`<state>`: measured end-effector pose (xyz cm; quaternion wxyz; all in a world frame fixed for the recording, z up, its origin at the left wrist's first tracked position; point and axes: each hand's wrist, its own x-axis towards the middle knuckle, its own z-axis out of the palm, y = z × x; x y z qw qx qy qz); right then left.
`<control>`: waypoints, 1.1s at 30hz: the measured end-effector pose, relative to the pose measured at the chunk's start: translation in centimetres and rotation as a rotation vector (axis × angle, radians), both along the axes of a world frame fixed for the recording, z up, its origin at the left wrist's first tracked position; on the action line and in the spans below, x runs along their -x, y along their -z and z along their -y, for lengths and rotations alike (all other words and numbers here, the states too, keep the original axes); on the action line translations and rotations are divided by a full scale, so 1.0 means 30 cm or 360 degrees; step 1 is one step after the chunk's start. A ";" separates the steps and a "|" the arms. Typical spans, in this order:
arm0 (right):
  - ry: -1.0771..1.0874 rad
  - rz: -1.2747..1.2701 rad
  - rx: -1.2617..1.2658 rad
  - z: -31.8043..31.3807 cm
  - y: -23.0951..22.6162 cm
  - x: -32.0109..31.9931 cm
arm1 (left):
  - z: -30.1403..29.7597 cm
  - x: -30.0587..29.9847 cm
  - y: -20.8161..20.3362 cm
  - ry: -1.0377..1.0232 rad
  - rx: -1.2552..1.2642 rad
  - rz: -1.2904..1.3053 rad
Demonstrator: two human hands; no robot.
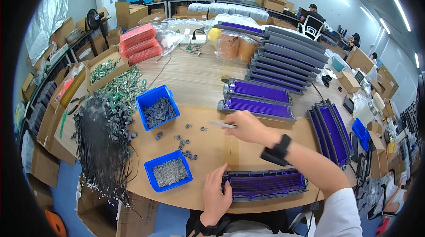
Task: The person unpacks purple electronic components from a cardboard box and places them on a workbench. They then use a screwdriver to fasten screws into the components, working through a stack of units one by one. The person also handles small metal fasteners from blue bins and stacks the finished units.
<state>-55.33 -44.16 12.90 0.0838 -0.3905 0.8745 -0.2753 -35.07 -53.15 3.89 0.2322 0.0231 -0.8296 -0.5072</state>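
Purple panel (265, 185) against loosely spread left hand (216, 195), slim blurred tool (221, 124) pinched in right hand (249, 127).

Bare cardboard (223, 155) leaves a lane between the blue bins (152, 93) and the right hand (245, 126), dotted with grey parts (187, 141). Cables (101, 135) block the left, purple panels (326, 128) the right.

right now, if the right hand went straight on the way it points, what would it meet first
Likely the nearest loose grey piece, though the right hand may pass above it; depth is unclear.
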 end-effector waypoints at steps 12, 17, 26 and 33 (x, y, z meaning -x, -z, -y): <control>0.0232 0.0109 -0.0064 0.192 0.165 0.029 | 0.007 -0.009 0.000 -0.0004 -0.0053 -0.0093; -0.0070 0.0073 -0.0058 0.031 0.040 -0.092 | 0.003 -0.003 0.027 -0.0054 -0.0441 0.0032; -0.0303 -0.0061 -0.0439 -0.146 0.022 -0.326 | 0.040 0.009 0.001 0.0058 -0.0092 0.0151; -0.0239 -0.0264 -0.0378 -0.125 0.071 -0.375 | 0.051 0.008 0.000 0.0126 0.0111 0.0115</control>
